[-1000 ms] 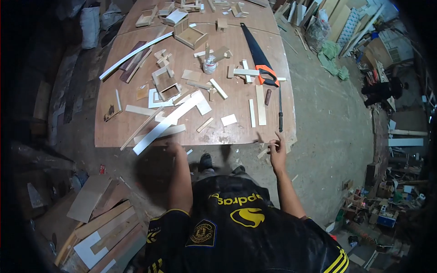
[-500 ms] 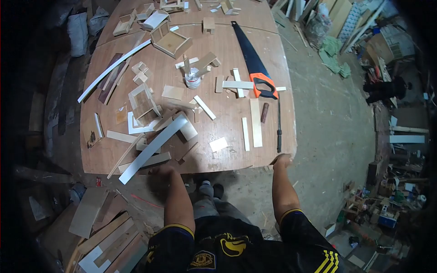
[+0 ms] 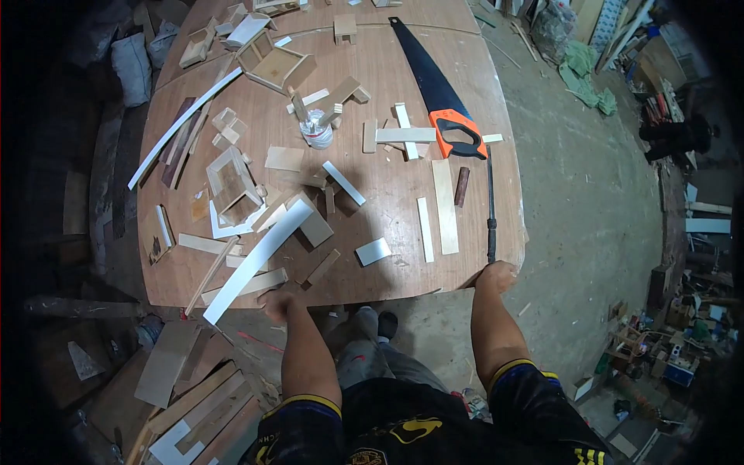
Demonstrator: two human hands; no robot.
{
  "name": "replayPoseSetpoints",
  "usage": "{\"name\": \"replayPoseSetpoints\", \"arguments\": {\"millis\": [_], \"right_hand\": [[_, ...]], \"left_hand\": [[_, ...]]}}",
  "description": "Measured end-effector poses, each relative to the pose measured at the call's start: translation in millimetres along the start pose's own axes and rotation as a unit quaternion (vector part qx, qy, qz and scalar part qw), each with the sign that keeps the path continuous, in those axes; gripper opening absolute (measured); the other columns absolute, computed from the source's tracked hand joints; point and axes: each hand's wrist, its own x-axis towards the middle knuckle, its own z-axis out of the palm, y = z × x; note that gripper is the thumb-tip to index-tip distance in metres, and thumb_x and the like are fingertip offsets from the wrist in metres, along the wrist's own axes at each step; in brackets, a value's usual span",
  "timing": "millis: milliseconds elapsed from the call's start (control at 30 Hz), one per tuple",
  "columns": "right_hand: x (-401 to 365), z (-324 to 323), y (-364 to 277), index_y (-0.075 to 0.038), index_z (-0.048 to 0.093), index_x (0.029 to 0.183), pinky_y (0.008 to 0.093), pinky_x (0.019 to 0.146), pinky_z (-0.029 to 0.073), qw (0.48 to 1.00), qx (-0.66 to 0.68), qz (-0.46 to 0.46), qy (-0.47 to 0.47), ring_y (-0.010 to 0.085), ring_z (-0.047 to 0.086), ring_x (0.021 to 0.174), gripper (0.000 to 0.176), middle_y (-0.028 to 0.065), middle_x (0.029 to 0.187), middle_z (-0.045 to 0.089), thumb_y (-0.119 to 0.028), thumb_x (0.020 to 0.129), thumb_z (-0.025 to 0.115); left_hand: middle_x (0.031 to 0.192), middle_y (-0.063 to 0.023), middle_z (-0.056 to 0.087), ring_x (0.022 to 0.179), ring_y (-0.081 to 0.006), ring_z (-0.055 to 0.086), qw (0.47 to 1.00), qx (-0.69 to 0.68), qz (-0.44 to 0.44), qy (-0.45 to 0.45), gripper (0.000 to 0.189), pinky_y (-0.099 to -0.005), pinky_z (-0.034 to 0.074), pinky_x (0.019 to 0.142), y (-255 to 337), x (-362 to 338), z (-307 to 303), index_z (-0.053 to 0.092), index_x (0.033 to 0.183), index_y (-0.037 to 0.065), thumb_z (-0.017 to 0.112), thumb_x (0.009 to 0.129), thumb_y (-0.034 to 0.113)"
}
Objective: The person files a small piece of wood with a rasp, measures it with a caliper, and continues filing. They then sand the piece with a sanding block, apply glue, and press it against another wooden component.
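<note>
My left hand (image 3: 280, 304) is at the near edge of the wooden table (image 3: 403, 271), fingers curled against it, partly hidden. Close by lie a long white-faced strip (image 3: 256, 260), reaching past the edge, and a short wood strip (image 3: 322, 269). My right hand (image 3: 497, 274) is closed round the table's near right corner. Just beyond it lies a slim dark rod (image 3: 490, 225), thicker toward the near end. A handsaw (image 3: 457, 133) with an orange and black handle rests farther up. Two pale wood strips and a brown cylindrical piece (image 3: 462, 187) lie left of the rod.
Small wooden boxes and frames, including an open tray (image 3: 279, 66), cover the table's left and far parts. A plastic-wrapped container (image 3: 318, 133) stands mid-table. Boards (image 3: 201, 403) are stacked at lower left. A green cloth (image 3: 581, 70) and clutter lie on the floor at right.
The view has shifted, so the table and floor items sit differently in the frame. My left hand shows more clearly at the edge; my right hand stays at the corner.
</note>
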Motion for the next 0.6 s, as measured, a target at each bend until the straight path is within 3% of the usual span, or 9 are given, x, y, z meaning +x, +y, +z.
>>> {"name": "replayPoseSetpoints", "arguments": {"millis": [100, 200, 433, 500, 600], "right_hand": [[2.0, 2.7, -0.6, 0.005, 0.046, 0.122, 0.0527, 0.088, 0.044, 1.0, 0.002, 0.0, 0.004, 0.0458, 0.059, 0.1, 0.055, 0.031, 0.107, 0.06, -0.041, 0.093, 0.035], [-4.5, -2.8, -4.1, 0.005, 0.047, 0.121, 0.053, 0.088, 0.044, 1.0, -0.004, 0.003, -0.002, 0.0458, 0.059, 0.1, 0.055, 0.031, 0.107, 0.06, -0.041, 0.093, 0.035], [-0.4, 2.8, -2.5, 0.005, 0.048, 0.117, 0.0535, 0.086, 0.044, 1.0, -0.01, 0.012, 0.011, 0.0452, 0.059, 0.098, 0.054, 0.0299, 0.104, 0.061, -0.042, 0.093, 0.035], [0.1, 3.0, -2.1, 0.005, 0.048, 0.117, 0.0534, 0.086, 0.044, 1.0, -0.008, 0.011, 0.01, 0.0452, 0.059, 0.098, 0.055, 0.0298, 0.104, 0.061, -0.042, 0.093, 0.035], [-0.9, 3.2, -3.0, 0.005, 0.048, 0.118, 0.0531, 0.086, 0.044, 1.0, -0.008, 0.01, 0.012, 0.0453, 0.059, 0.098, 0.055, 0.0297, 0.104, 0.061, -0.042, 0.093, 0.035]], "left_hand": [[0.088, -0.0284, 0.066, 0.083, -0.0411, 0.066, 0.988, -0.128, -0.069, 0.047, 0.066, -0.0478, 0.053, 0.08, 30.5, -42.6, -61.0, 0.067, 0.083, -0.01, 0.028, 0.094, 0.042], [0.086, -0.0282, 0.066, 0.085, -0.0423, 0.065, 0.979, -0.136, -0.147, 0.022, 0.066, -0.0488, 0.052, 0.081, 20.7, -18.6, -31.1, 0.067, 0.083, -0.01, 0.028, 0.094, 0.042], [0.086, -0.0286, 0.066, 0.085, -0.0419, 0.065, 0.984, -0.109, -0.136, 0.04, 0.067, -0.0487, 0.052, 0.079, 22.7, -22.9, -31.1, 0.068, 0.082, -0.009, 0.029, 0.093, 0.044], [0.085, -0.0278, 0.066, 0.084, -0.0417, 0.066, 0.986, -0.127, -0.065, 0.089, 0.065, -0.0485, 0.053, 0.077, 30.5, -40.6, -50.2, 0.068, 0.08, -0.007, 0.03, 0.092, 0.044], [0.084, -0.0272, 0.066, 0.083, -0.042, 0.065, 0.984, -0.137, -0.056, 0.099, 0.065, -0.0493, 0.053, 0.077, 32.4, -44.3, -56.4, 0.069, 0.077, -0.006, 0.028, 0.093, 0.043]]}}
